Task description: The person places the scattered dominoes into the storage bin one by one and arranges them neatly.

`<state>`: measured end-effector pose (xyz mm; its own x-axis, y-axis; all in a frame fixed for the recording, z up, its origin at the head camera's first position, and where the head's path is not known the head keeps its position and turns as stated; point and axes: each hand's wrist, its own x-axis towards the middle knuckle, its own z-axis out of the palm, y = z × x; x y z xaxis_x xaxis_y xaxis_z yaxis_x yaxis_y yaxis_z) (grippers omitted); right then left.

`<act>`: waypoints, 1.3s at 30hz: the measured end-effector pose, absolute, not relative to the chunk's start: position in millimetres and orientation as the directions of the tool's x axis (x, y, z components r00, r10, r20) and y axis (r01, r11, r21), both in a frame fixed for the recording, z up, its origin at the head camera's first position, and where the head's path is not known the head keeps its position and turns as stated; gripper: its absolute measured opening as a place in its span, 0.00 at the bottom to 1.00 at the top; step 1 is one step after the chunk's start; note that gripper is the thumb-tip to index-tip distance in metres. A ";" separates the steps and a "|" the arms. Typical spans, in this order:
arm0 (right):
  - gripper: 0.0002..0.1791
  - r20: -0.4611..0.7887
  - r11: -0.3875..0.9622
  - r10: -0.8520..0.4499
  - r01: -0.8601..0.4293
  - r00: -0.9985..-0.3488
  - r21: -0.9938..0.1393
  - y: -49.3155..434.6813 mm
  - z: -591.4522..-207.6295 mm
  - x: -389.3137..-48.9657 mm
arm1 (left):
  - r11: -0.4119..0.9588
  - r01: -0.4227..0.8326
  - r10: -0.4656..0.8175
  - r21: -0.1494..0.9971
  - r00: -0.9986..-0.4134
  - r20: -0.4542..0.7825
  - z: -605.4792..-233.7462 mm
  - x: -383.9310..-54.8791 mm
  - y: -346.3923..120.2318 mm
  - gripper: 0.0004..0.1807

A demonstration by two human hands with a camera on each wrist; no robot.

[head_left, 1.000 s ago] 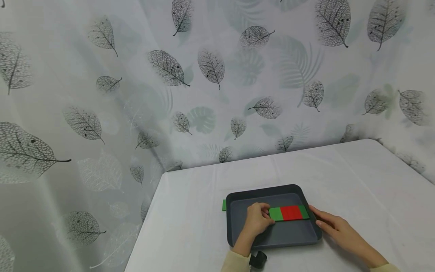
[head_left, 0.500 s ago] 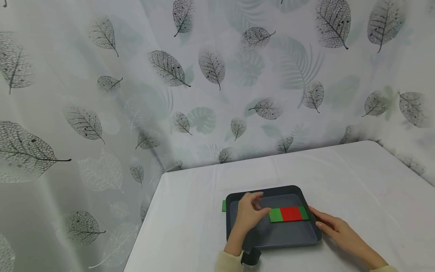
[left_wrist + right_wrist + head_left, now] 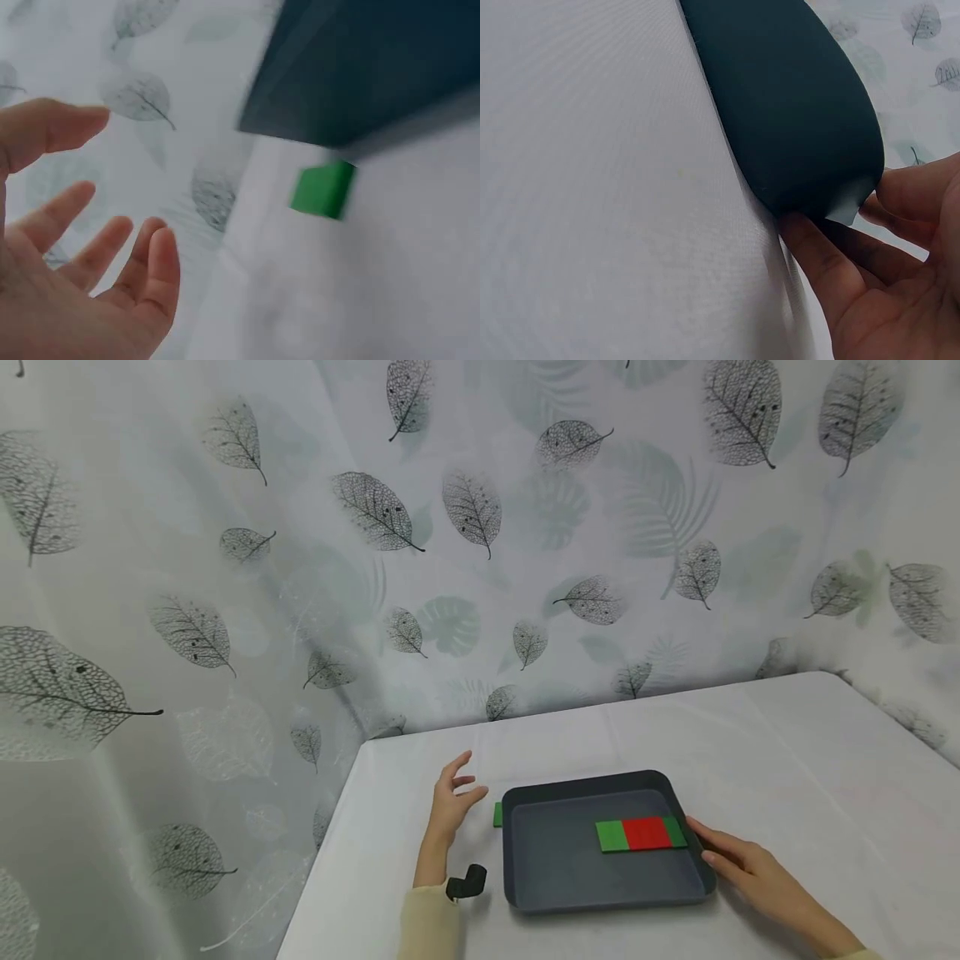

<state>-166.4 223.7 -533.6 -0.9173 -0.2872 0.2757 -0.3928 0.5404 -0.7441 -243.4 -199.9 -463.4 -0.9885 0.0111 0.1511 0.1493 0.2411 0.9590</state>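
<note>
A dark grey rectangular tray [image 3: 570,877] lies on the white table. Inside it, toward the right, a light green tile [image 3: 612,837], a red section [image 3: 647,833] and a darker green tile [image 3: 675,832] form one row. My left hand [image 3: 448,810] is raised left of the tray, fingers apart and holding nothing; the left wrist view shows its fingers loosely bent. A green tile [image 3: 322,189] lies on the table by the tray's left side, partly hidden by it in the head view. At the tray's right side, my right hand [image 3: 742,864] holds the wall between thumb and fingers.
A white cloth covers the table [image 3: 405,777]. Behind it and to the left hangs a leaf-patterned curtain [image 3: 480,577]. A black device [image 3: 467,882] is strapped at the left wrist.
My left hand has let go of the light green tile and moved left out of the tray, past its left wall. The row of tiles and my right hand have stayed put.
</note>
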 end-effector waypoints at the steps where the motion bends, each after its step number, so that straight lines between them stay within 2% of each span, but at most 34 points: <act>1: 0.25 0.273 0.540 -0.287 -0.390 -0.918 -0.746 224.1 -533.9 -166.3 | 0.233 0.116 0.030 0.966 -0.993 0.113 -471.8 -245.2 -203.4 0.38; 6: 0.25 0.270 0.528 -0.290 -0.388 -0.918 -0.755 224.3 -535.2 -165.7 | 0.270 0.021 0.080 0.963 -0.997 -0.001 -507.7 -252.8 -210.9 0.41; 11: 0.25 0.275 0.520 -0.299 -0.398 -0.914 -0.756 223.7 -535.3 -165.9 | 0.359 0.009 0.119 0.933 -0.992 -0.036 -523.5 -252.9 -212.3 0.43; 18: 0.25 0.258 0.536 -0.293 -0.381 -0.921 -0.753 224.3 -533.8 -166.7 | 0.414 0.122 0.178 0.902 -0.983 0.051 -532.1 -254.2 -211.0 0.39; 26: 0.25 0.297 0.502 -0.302 -0.416 -0.906 -0.758 224.0 -536.5 -166.1 | 0.447 0.120 0.142 0.887 -0.988 0.062 -531.6 -252.6 -206.5 0.32; 39: 0.24 0.335 0.499 -0.303 -0.448 -0.892 -0.742 222.7 -537.1 -165.4 | 0.547 0.097 0.086 0.832 -0.994 0.060 -531.6 -251.5 -204.0 0.26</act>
<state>-165.4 222.7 -537.1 -0.8921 -0.3028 0.3355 -0.4483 0.4989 -0.7417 -251.5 -204.0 -531.6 -0.9945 0.0861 0.0598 0.0974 0.5465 0.8318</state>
